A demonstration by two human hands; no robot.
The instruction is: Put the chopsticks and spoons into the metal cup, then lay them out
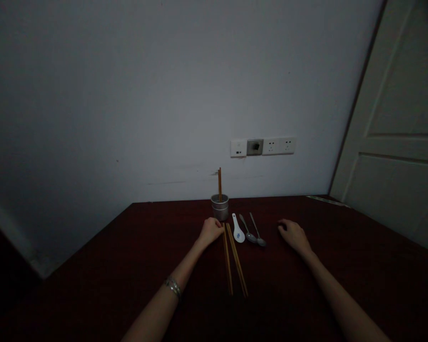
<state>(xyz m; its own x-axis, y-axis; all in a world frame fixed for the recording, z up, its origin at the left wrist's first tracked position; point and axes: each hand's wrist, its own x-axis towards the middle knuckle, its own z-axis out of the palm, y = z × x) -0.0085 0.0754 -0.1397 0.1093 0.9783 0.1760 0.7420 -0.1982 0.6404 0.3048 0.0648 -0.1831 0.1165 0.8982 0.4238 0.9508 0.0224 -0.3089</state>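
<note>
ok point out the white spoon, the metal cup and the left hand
White spoon (238,233), head view: on its bowl.
Metal cup (220,211), head view: on its outer wall.
Left hand (211,231), head view: on the back of the hand.

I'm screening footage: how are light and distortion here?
Head view: dim, the wall palest around its middle, the tabletop near-black at the bottom; head view: the door leans, perhaps from wide-angle stretch; head view: too dim and small to tell whether the left hand grips the chopsticks.
</note>
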